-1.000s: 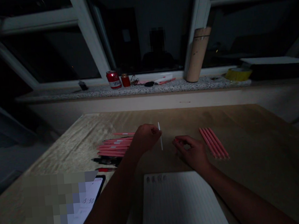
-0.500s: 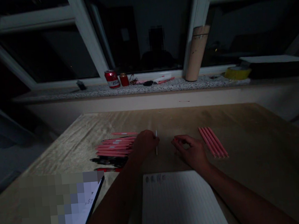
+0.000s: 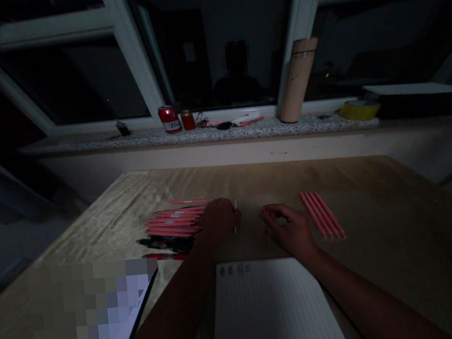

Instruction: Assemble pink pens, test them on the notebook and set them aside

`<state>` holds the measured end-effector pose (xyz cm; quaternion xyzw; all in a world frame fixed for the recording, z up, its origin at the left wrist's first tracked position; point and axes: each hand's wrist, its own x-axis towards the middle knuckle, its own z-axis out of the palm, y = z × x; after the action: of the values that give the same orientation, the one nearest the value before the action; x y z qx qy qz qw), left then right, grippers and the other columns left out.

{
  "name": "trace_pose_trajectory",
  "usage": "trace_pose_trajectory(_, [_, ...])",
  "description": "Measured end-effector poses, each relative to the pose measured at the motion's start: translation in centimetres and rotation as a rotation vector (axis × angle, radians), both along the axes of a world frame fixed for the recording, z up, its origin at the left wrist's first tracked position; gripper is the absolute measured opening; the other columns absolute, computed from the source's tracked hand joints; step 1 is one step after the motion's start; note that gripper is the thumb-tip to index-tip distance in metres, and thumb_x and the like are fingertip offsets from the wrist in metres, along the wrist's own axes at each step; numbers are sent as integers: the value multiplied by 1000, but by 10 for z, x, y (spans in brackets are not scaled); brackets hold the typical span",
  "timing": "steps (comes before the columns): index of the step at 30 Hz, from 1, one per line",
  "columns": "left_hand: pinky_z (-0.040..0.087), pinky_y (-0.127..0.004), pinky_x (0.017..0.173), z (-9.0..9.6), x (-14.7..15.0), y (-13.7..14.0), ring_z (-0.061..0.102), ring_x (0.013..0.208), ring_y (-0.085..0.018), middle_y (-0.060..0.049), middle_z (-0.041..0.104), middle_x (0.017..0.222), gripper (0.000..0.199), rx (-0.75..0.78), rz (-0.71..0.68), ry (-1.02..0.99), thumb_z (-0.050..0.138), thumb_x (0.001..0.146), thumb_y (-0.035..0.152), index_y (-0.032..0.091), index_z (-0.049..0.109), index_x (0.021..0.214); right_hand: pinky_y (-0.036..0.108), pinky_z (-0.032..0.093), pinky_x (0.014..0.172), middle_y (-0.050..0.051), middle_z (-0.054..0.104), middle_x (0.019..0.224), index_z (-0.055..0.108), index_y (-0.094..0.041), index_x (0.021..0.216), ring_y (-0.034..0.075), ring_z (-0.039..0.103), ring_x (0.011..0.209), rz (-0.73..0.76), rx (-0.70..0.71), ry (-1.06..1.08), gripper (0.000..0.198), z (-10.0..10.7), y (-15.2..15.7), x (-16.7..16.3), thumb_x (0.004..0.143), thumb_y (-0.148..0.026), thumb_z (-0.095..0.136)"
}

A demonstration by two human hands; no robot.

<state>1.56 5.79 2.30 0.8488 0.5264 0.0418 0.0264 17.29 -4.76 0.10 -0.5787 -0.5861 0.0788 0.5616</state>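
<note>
My left hand (image 3: 219,218) is closed on a thin, pale stick (image 3: 235,204) that looks like a pen refill, held nearly upright in the picture. Just left of that hand lies a pile of pink pens (image 3: 173,224), with black pens (image 3: 163,243) and a red pen (image 3: 162,257) nearer to me. Thumb and fingertips of my right hand (image 3: 292,229) are pinched together; a small reddish bit shows there, too small to name. To its right, several pink pens (image 3: 322,215) lie side by side in a slanted row.
A lined notebook (image 3: 275,307) with marks along its top lies in front of me. At lower left is a partly blurred-out bright sheet or screen (image 3: 133,309). The windowsill holds a red can (image 3: 170,119), a small red jar (image 3: 187,120), a tall cylinder (image 3: 299,81) and yellow tape (image 3: 359,110).
My left hand has shifted very slightly left, and the thin stick in it leans a little more. My right hand stays in place with the same pinch.
</note>
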Motion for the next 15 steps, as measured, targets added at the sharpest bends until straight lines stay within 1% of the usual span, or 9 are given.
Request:
trace_pose_trajectory(7, [43, -31, 74, 2, 0, 0, 62, 83, -22, -14, 67, 84, 33, -1, -12, 14, 47, 76, 38, 14, 70, 82, 25, 47, 57, 1, 64, 65, 66, -18, 85, 13, 59, 58, -5, 10, -5, 15, -2, 1, 1, 78, -31, 61])
trace_pose_trajectory(11, [43, -31, 72, 2, 0, 1, 62, 80, -22, -12, 66, 80, 32, 12, -15, 4, 47, 77, 37, 14, 69, 78, 25, 48, 58, 1, 64, 66, 66, -19, 85, 13, 59, 59, 1, 9, -26, 15, -2, 1, 1, 78, -31, 61])
trace_pose_trajectory(13, [42, -30, 70, 2, 0, 1, 61, 78, -21, -10, 66, 77, 30, 30, -21, -44, 48, 77, 37, 15, 68, 75, 26, 48, 58, 1, 64, 66, 66, -18, 86, 13, 59, 59, -7, 9, -38, 16, -1, 0, 1, 77, -31, 61])
trace_pose_trajectory(15, [41, -29, 69, 4, 2, 0, 60, 76, -19, -9, 65, 77, 27, 64, -42, -139, 49, 78, 36, 16, 66, 74, 26, 48, 58, 1, 65, 66, 66, -18, 87, 13, 60, 59, -13, 11, -48, 17, 0, 0, 1, 78, -31, 60])
